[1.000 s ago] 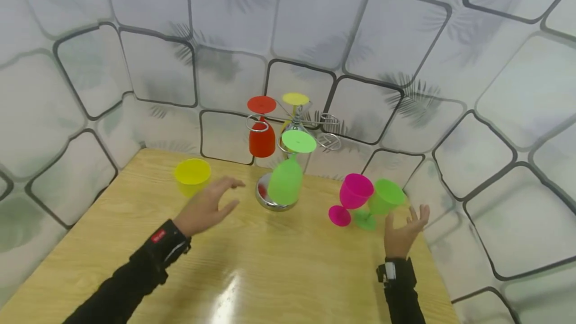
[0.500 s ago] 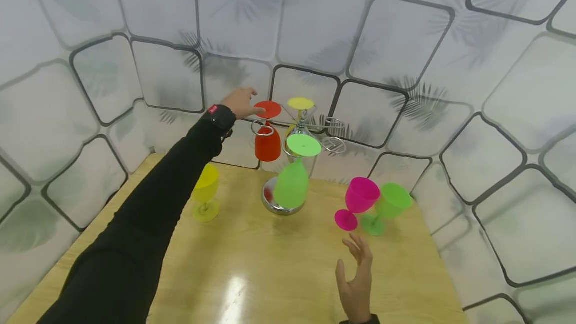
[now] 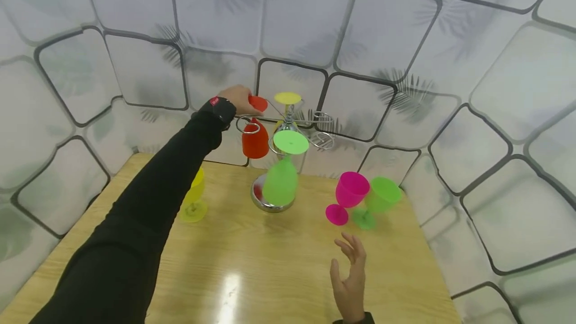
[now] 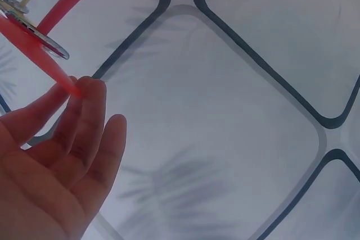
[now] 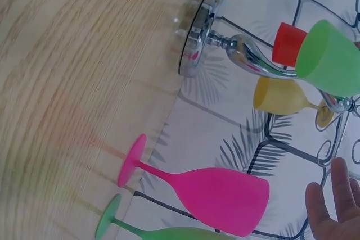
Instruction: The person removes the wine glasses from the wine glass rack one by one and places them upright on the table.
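Note:
A red plastic wine goblet (image 3: 255, 143) hangs upside down in a ring of the chrome glass rack (image 3: 272, 208). My left hand (image 3: 237, 100) pinches the edge of its round foot at the rack's upper left. In the left wrist view, the fingertips (image 4: 93, 85) meet the rim of that red foot. Green (image 3: 281, 184) and yellow (image 3: 288, 97) goblets also hang inverted on the rack. My right hand (image 3: 350, 279) is held over the table's front right, fingers spread and holding nothing. Nearest it stand an upright pink goblet (image 3: 352, 190) and a green one (image 3: 383, 195).
An upright yellow goblet (image 3: 193, 204) stands at the left, partly hidden behind my left sleeve (image 3: 130, 229). On the rack's right side, bare wire rings (image 3: 322, 140) stick out. A patterned curtain (image 3: 301, 19) encloses the wooden table (image 3: 270, 259) behind and at the sides.
My left hand has gone up from beside the yellow goblet to the red goblet's foot and now pinches it. My right hand has drawn back leftward and nearer, away from the standing green goblet.

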`<action>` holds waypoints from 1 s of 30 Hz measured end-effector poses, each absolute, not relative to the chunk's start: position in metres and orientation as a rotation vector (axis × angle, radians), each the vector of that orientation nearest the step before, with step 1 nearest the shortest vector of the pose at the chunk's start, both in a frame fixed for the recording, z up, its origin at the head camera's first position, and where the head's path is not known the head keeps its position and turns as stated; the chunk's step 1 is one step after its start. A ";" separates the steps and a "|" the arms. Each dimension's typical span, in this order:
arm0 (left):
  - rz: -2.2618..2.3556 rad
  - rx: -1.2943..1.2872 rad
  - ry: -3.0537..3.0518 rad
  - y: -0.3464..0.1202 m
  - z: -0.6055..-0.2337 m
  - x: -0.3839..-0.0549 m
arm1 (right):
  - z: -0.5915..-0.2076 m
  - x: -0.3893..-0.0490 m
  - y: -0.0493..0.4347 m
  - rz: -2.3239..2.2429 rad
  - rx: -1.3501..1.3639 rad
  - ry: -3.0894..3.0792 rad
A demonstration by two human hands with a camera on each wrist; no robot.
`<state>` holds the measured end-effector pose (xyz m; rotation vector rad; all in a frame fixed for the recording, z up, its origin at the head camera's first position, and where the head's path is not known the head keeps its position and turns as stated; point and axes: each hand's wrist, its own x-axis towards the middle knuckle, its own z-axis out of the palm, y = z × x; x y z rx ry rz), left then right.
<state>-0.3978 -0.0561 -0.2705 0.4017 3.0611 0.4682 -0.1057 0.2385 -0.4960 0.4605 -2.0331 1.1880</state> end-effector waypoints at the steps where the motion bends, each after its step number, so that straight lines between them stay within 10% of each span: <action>1: 0.480 0.397 3.062 -0.057 -0.271 -0.399 | -0.496 -0.106 0.238 1.191 0.463 -2.034; 30: 0.428 0.244 3.179 -0.038 -0.262 -0.418 | -0.506 -0.109 0.250 1.180 0.450 -2.013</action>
